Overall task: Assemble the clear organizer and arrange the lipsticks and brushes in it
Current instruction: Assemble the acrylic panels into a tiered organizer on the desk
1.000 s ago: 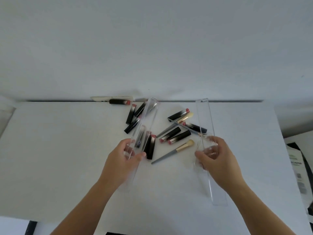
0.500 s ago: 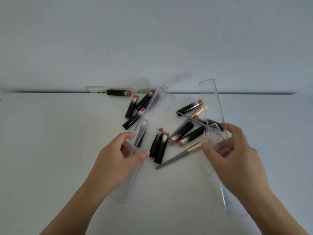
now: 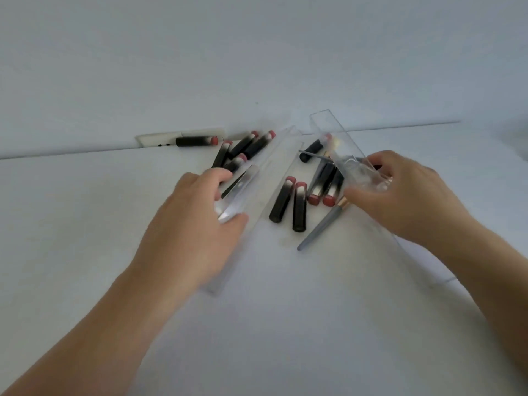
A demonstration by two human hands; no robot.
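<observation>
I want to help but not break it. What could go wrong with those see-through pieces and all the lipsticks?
1. The left hand and right hand each hold a long clear panel over the loose lipsticks. A swing could knock them rolling.
2. One lipstick lies at the table's far edge and might drop behind.
3. The right panel is tilted above the brush and could slip from the fingers.
</observation>
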